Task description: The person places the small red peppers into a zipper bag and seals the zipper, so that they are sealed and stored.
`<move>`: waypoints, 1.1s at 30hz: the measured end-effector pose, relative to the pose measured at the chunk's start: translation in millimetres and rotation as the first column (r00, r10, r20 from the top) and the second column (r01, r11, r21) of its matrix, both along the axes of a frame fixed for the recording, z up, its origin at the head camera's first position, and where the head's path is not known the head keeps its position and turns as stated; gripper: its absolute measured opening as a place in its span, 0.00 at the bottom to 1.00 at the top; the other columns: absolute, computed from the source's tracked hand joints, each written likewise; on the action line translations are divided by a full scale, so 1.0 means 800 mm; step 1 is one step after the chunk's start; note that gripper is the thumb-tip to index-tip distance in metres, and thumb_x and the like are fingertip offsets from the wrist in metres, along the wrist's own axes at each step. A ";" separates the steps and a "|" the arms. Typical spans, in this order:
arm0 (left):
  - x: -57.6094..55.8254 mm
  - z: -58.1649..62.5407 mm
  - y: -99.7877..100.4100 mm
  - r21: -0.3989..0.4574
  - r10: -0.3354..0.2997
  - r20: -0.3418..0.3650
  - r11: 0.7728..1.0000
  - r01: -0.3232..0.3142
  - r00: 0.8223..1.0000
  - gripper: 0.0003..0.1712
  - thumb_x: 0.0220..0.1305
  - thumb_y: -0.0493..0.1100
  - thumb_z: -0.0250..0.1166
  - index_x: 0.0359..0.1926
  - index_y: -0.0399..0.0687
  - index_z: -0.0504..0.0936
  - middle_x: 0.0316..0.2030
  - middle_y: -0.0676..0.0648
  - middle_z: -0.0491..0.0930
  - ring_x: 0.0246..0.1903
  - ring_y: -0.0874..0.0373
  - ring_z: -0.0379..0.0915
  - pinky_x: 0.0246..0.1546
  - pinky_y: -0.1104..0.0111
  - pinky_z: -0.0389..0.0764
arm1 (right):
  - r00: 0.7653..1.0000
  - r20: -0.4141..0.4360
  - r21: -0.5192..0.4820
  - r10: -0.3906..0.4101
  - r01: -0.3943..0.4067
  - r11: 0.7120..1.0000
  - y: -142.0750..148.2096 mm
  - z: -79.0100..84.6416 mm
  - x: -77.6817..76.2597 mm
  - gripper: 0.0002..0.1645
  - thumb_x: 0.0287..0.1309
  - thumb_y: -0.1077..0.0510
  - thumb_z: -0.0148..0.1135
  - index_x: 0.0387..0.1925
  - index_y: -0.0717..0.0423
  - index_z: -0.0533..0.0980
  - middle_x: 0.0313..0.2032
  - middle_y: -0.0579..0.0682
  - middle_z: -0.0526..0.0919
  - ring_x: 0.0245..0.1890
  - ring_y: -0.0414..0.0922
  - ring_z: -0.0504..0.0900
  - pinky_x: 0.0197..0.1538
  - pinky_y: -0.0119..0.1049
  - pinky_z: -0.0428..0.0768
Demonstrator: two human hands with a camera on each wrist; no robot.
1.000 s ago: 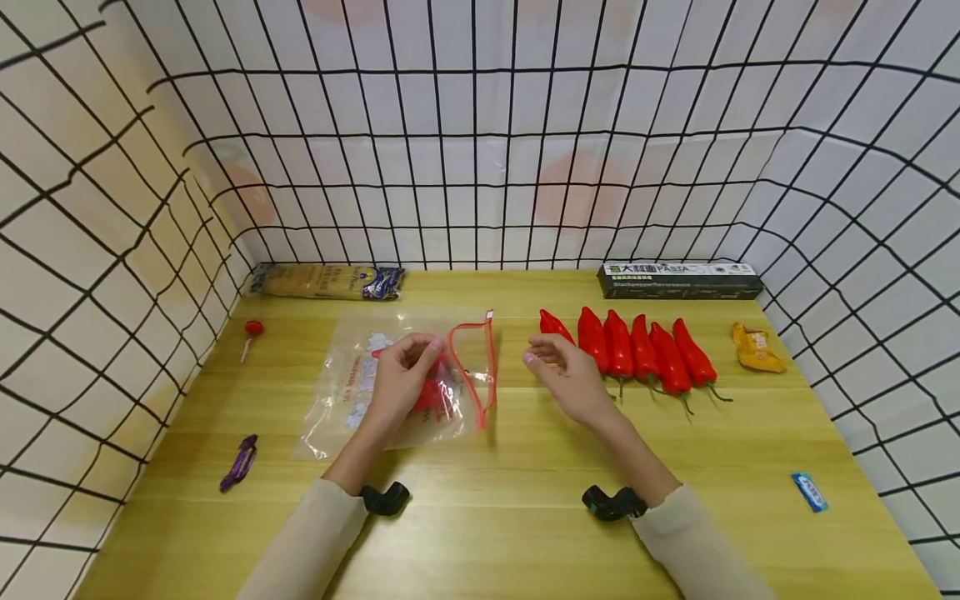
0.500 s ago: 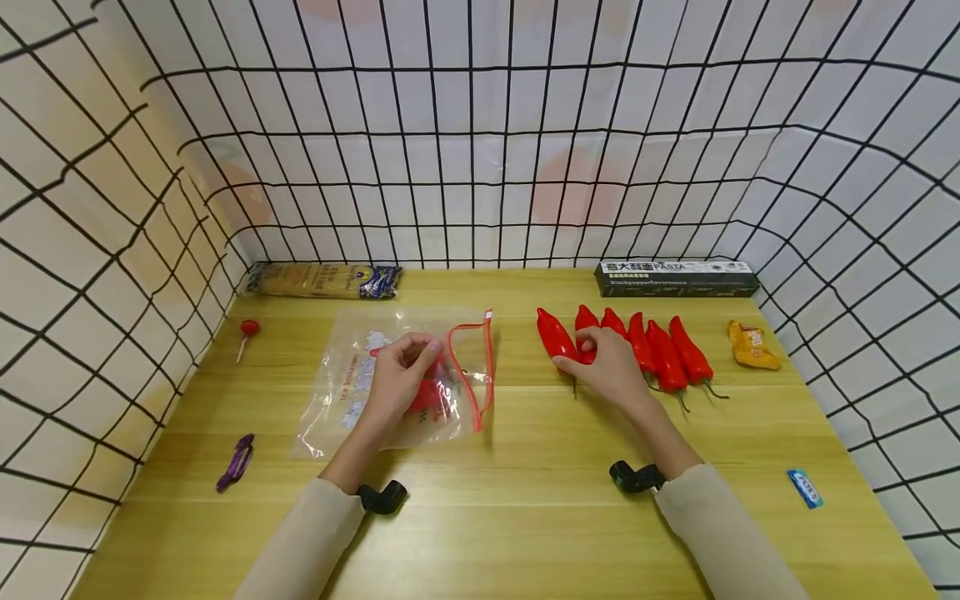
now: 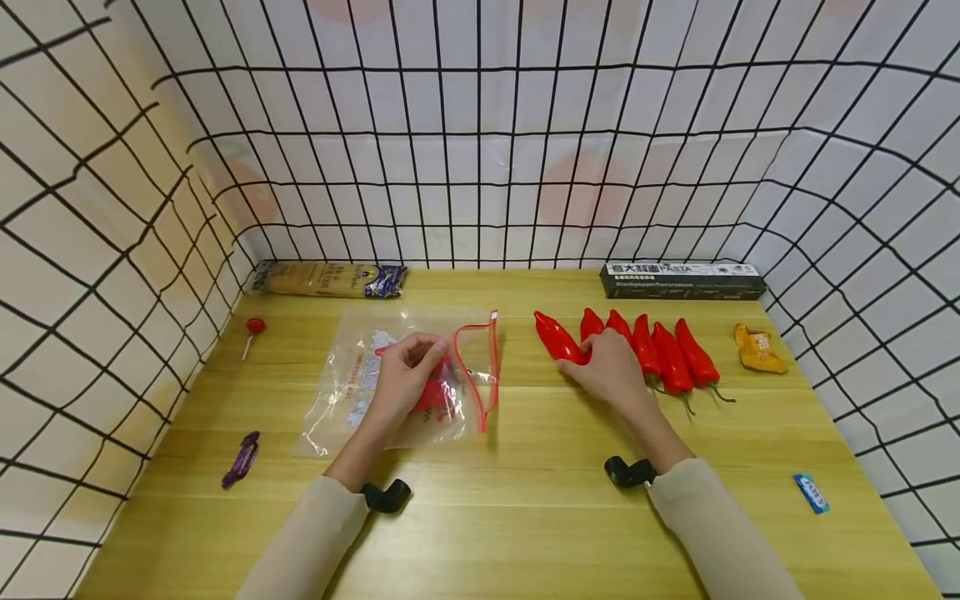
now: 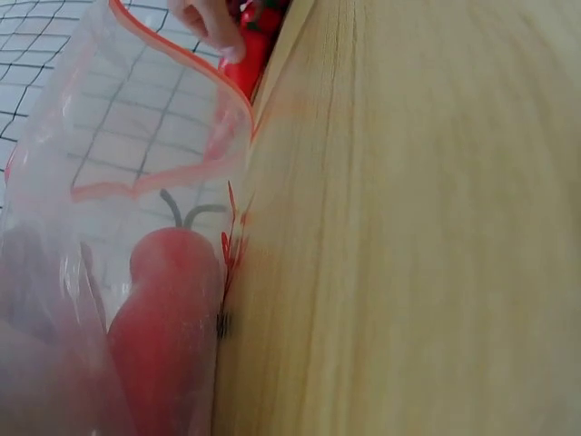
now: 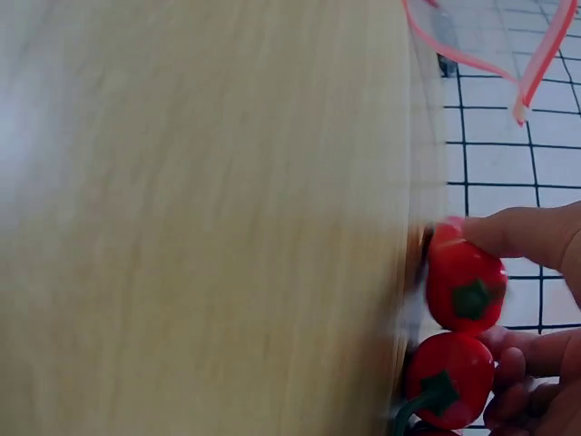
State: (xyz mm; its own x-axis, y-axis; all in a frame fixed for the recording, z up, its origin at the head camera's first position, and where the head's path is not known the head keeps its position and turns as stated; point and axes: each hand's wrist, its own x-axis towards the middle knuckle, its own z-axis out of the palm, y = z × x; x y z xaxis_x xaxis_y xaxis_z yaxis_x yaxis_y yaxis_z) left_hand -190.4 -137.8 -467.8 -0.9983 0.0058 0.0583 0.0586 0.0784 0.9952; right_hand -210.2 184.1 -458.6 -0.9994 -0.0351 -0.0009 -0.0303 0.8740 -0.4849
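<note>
My left hand pinches the upper layer of a clear zip bag, whose red-edged mouth stands open toward the right. Inside the bag lies something red, seen in the left wrist view as a red chili pepper with its stem toward the mouth. My right hand grips the leftmost red chili pepper of a row, thumb on one side and fingers on the other. In the right wrist view this pepper sits right against a neighbouring pepper. Several more peppers lie to the right, some partly hidden by the hand.
At the back stand a noodle packet on the left and a black pasta box on the right. A lollipop and purple candy lie left; a yellow packet and blue packet lie right. Black wire mesh surrounds the table.
My right hand has moved right from beside the bag to the row and taken hold of the leftmost pepper, which has tilted more. My left hand has stayed on the bag.
</note>
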 end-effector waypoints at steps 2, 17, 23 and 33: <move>-0.001 -0.003 0.000 0.000 0.002 -0.006 1.000 -0.002 1.000 0.15 0.64 0.50 0.66 0.44 0.44 0.83 0.35 0.51 0.85 0.36 0.61 0.78 0.38 0.74 0.81 | 1.000 -0.004 -0.029 -0.010 0.010 1.000 0.000 0.000 0.001 0.29 0.49 0.39 0.69 0.40 0.61 0.81 0.39 0.55 0.78 0.39 0.50 0.72 0.36 0.39 0.73; 0.002 0.006 0.001 -0.122 0.034 -0.112 0.991 -0.047 0.993 0.16 0.63 0.59 0.63 0.41 0.56 0.84 0.36 0.51 0.85 0.36 0.57 0.78 0.37 0.72 0.80 | 0.991 0.023 -0.425 0.129 -0.107 0.899 -0.022 0.032 0.038 0.29 0.46 0.41 0.75 0.47 0.48 0.77 0.40 0.50 0.84 0.34 0.46 0.82 0.33 0.37 0.80; 0.008 0.014 0.005 -0.252 0.030 -0.176 0.965 -0.074 0.984 0.12 0.65 0.59 0.61 0.41 0.61 0.83 0.37 0.56 0.84 0.38 0.59 0.78 0.41 0.70 0.80 | 0.978 0.024 -0.481 0.209 -0.172 0.860 -0.067 0.022 0.033 0.24 0.49 0.48 0.75 0.48 0.48 0.79 0.45 0.49 0.84 0.36 0.46 0.84 0.35 0.37 0.81; 0.016 0.024 0.012 -0.249 0.042 -0.205 0.964 -0.093 0.978 0.12 0.69 0.54 0.59 0.43 0.54 0.82 0.36 0.52 0.84 0.34 0.58 0.76 0.34 0.72 0.78 | 0.964 0.039 -0.585 0.263 -0.192 0.788 -0.119 0.001 0.027 0.25 0.51 0.57 0.74 0.52 0.53 0.78 0.49 0.48 0.82 0.43 0.47 0.84 0.43 0.37 0.85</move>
State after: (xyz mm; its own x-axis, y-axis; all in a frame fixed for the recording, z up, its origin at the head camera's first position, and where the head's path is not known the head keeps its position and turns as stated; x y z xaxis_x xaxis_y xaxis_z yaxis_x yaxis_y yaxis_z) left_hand -177.4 -128.4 -448.3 -0.9657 -0.0207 0.2587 0.2366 0.3397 0.9103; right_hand -188.7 88.6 -457.5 -0.9564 -0.2913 -0.0192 -0.1071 0.4112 -0.9052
